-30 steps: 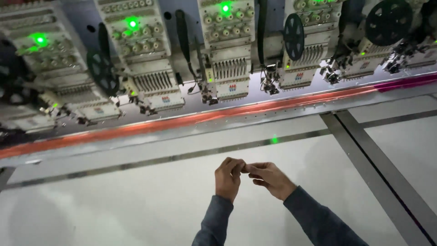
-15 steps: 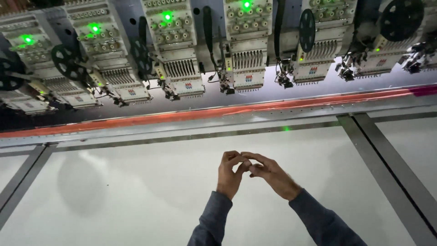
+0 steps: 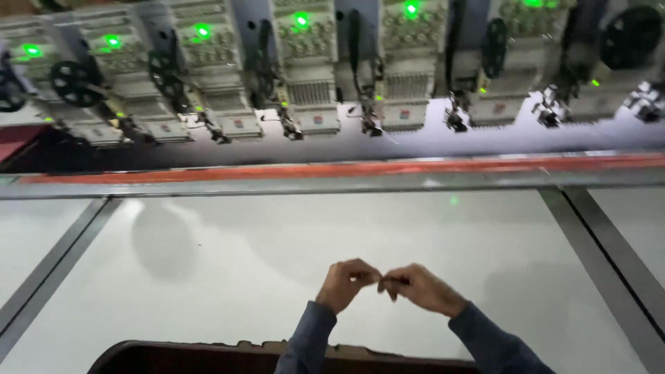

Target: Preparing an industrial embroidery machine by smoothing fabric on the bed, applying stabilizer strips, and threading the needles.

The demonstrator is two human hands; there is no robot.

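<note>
Row of embroidery heads [image 3: 312, 83], green lamps [image 3: 301, 19] lit; red rail [image 3: 346, 170]; perhaps white fabric [image 3: 277, 242]

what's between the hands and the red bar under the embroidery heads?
Head view: only bare white fabric stretched flat, between the left hand and right hand and the red bar. A small green light spot falls on it.

Wide white surface [image 3: 277, 263], stretched flat beneath a row of machine heads [image 3: 312, 76]. Crossed by grey metal bars [image 3: 596, 242] at left and right; edged by a red rail [image 3: 346, 170] behind.
</note>
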